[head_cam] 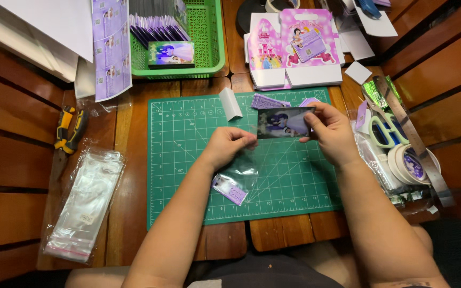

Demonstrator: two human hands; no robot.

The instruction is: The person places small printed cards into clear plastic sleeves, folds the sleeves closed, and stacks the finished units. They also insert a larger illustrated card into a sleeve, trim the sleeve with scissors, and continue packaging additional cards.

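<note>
Card (284, 122), thin, light and stiff, looks best pinched by its short edges, as the right hand (333, 133) grips it while the left hand (225, 146) pinches a slippery clear sleeve (244, 160) over the worktop

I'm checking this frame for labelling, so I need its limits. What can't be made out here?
- Head view: the picture on the small card between the left hand and right hand is blurred.
- The clear sleeve under the left hand: its edges are lost in glare.
- The pink printed box is cut off by the top edge.
- The purple cards in the green basket are too small to read.
</note>
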